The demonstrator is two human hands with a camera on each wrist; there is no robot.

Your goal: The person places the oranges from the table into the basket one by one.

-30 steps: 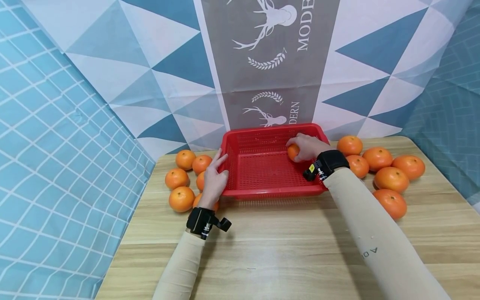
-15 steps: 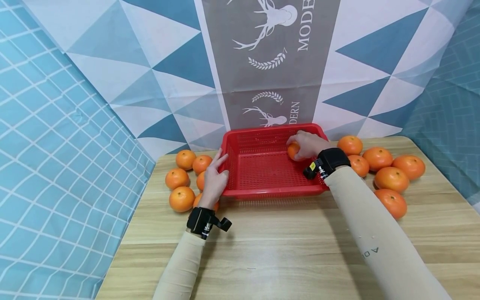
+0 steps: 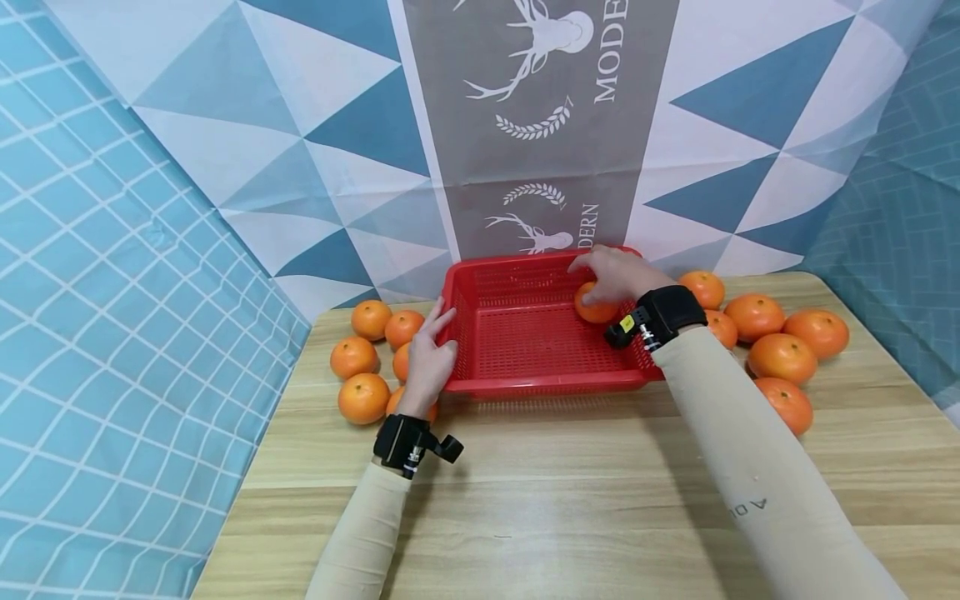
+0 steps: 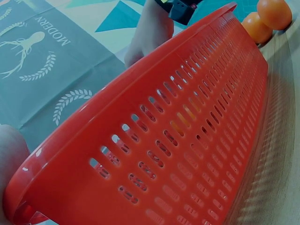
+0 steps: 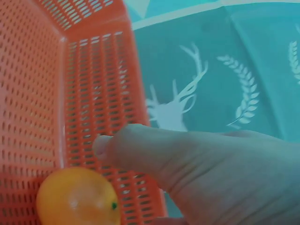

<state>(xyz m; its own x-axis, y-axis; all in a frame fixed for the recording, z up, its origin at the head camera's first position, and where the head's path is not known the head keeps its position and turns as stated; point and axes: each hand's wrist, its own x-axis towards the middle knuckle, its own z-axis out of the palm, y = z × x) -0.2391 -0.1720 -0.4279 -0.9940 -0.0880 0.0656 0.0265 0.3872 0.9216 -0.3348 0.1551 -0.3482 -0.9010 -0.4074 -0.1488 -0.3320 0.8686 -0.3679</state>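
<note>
On the wooden worktop point(image 3: 570, 492), red basket point(image 3: 525, 367) sits centre, against the patterned backdrop. Right hand point(image 3: 618, 275) is over the basket's far right corner, above an orange point(image 3: 596, 307) that lies inside the basket by the right wall. Right wrist view: thumb extended just above the orange point(image 5: 77, 197), not wrapped round it; the other fingers don't show there. Head view shows fingers loosely arched over the fruit, so right grip reads as slack, not clamped on it. Left hand point(image 3: 431, 354) lies flat against the basket's left wall, fingers straight, grip slack, holding nothing. Left wrist view: perforated basket wall point(image 4: 187, 140) fills the frame. Loose oranges: one cluster left point(image 3: 358, 358) of the basket, just beside the left hand, another cluster right point(image 3: 780, 354).
</note>
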